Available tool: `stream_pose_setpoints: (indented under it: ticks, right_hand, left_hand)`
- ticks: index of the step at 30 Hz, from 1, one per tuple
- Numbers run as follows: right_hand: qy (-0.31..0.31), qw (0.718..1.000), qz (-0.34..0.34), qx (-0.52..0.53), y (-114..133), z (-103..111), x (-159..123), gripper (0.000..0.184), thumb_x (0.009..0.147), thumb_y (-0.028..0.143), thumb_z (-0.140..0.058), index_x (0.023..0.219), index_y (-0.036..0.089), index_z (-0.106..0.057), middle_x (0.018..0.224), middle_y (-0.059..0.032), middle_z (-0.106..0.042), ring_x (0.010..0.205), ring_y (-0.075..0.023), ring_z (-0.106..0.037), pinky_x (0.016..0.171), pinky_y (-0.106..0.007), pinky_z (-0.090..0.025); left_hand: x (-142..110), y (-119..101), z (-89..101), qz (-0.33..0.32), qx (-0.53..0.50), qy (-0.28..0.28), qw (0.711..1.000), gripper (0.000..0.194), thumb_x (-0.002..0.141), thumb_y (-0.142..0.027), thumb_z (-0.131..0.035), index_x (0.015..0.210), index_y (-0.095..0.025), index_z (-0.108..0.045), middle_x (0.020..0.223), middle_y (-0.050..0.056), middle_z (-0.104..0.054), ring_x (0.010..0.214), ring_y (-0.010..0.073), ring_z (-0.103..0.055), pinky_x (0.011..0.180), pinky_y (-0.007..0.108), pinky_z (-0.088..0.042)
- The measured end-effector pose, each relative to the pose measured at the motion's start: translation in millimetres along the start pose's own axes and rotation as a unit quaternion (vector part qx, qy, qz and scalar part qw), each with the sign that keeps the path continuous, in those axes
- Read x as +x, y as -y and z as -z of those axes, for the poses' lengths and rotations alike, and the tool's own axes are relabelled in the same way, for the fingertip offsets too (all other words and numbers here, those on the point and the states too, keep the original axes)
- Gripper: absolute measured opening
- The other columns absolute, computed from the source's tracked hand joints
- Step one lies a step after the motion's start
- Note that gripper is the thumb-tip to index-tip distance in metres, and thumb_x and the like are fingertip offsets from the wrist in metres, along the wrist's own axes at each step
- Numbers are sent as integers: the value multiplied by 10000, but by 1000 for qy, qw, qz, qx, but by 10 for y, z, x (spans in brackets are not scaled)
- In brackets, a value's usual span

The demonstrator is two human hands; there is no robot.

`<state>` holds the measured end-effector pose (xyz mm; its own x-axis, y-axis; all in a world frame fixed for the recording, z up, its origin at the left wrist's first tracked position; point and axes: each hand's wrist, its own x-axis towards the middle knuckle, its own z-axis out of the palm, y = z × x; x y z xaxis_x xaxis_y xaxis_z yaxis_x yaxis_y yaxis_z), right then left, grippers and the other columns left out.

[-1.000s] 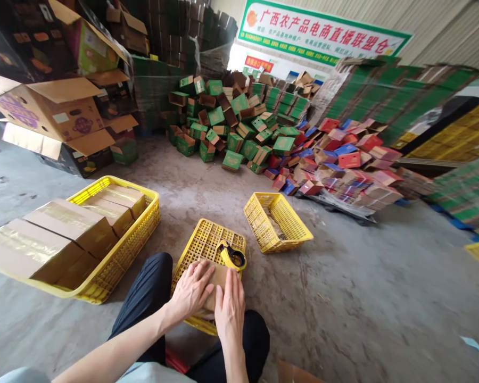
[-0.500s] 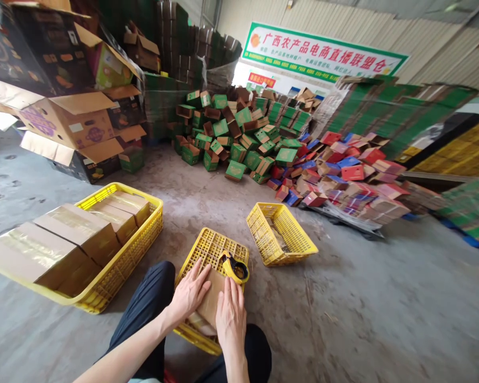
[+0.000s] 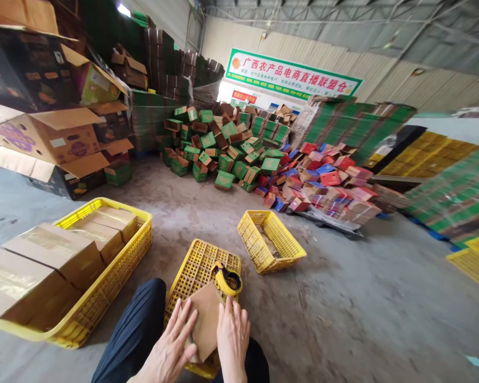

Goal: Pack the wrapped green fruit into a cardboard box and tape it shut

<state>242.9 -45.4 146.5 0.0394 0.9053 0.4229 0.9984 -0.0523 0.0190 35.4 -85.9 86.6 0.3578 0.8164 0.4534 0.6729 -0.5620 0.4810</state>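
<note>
A small brown cardboard box sits slightly turned on an upside-down yellow plastic crate between my knees. My left hand presses the box's left side, its fingers long and a little spread. On the opposite side my right hand lies along the box with fingers close together, so the box is held between both hands. Just beyond my right fingertips a yellow and black tape dispenser rests on the crate. The box's underside and my right thumb are hidden.
At the left stands a large yellow crate of taped cardboard boxes. A smaller yellow crate is ahead on the right. Farther back lie heaps of green boxes and red and blue boxes, with stacked open cartons at left.
My view has tilted up and shifted right. Both hands have stayed at the box, which looks slightly turned and more of its top shows. The tape dispenser keeps its place on the crate.
</note>
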Motion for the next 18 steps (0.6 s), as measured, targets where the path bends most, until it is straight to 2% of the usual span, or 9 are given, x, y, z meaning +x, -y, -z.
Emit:
stream_pose_setpoints:
  ticks: [3, 5, 9, 12, 14, 18]
  right_hand:
    - [1, 999, 29, 18, -29, -89, -79, 519, 1084, 234, -301, 1485, 243, -631, 1380, -150, -725, 1089, -322, -726, 828, -437, -581]
    - [-6, 996, 72, 49, 1, -162, -152, 527, 1079, 223, -313, 1532, 263, -581, 1493, -99, -661, 1238, -319, -685, 948, -457, -570]
    - [-17, 986, 120, 114, 185, -207, -257, 510, 1093, 256, -343, 1564, 230, -536, 1545, -68, -613, 1437, -316, -560, 1144, -510, -475]
    - [-1, 981, 132, 146, 331, -127, -267, 514, 1094, 259, -357, 1589, 283, -495, 1573, -25, -584, 1486, -305, -508, 1202, -528, -422]
    - [8, 978, 143, 150, 378, -68, -248, 513, 1094, 273, -369, 1592, 321, -486, 1577, 1, -577, 1492, -299, -502, 1219, -527, -406]
    - [3, 984, 121, 129, 336, -53, -189, 499, 1107, 311, -357, 1581, 283, -511, 1584, -45, -567, 1459, -294, -544, 1171, -488, -458]
  left_hand:
    - [71, 23, -160, 37, -43, -17, 998, 711, 1101, -439, -450, 1719, -313, -121, 1775, 89, -150, 1621, 382, -156, 1180, 598, -470]
    - [177, 43, -219, 57, -66, -30, 996, 690, 1113, -436, -413, 1717, -342, -94, 1779, 83, -125, 1622, 377, -151, 1184, 621, -453]
    - [379, 105, -218, 70, -93, -39, 992, 654, 1127, -368, -389, 1711, -372, -94, 1786, 61, -69, 1616, 348, -191, 1215, 600, -424]
    - [420, 122, -188, 62, -95, -66, 991, 641, 1130, -290, -372, 1711, -359, -109, 1786, 58, -74, 1611, 302, -230, 1235, 518, -434]
    - [387, 104, -177, 55, -77, -77, 993, 638, 1126, -276, -383, 1710, -346, -135, 1784, 58, -99, 1615, 302, -214, 1225, 512, -452]
    - [267, 48, -142, 29, -30, -43, 998, 639, 1116, -335, -439, 1706, -311, -196, 1770, 74, -188, 1618, 329, -200, 1209, 541, -467]
